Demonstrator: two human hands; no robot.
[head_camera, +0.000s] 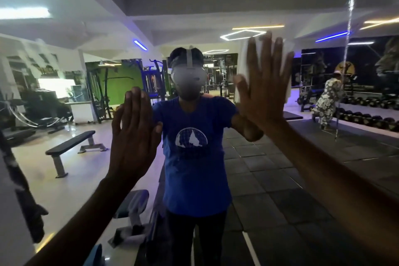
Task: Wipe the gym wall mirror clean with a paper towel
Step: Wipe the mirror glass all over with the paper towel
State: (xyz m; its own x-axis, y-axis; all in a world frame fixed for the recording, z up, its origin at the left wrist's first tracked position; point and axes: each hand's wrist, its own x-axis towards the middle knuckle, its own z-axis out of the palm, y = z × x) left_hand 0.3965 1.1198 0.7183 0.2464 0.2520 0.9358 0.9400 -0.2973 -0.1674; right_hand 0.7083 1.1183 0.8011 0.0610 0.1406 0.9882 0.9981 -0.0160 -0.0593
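Observation:
The wall mirror [194,17] fills the view and reflects me in a blue T-shirt and the gym behind. My right hand [265,84] is raised at the upper right, fingers spread and straight, pressing a white paper towel [243,58] flat against the glass. The towel shows around the fingers and along the hand's left and right sides. My left hand [133,136] is lifted at centre left, fingers straight and together, palm toward the mirror, holding nothing. Whether it touches the glass is unclear.
A vertical seam [350,28] between mirror panels runs down the right side. Reflected in the glass are a flat bench [71,147], weight machines [101,93], a dumbbell rack [367,114] and another person [330,97] at the right.

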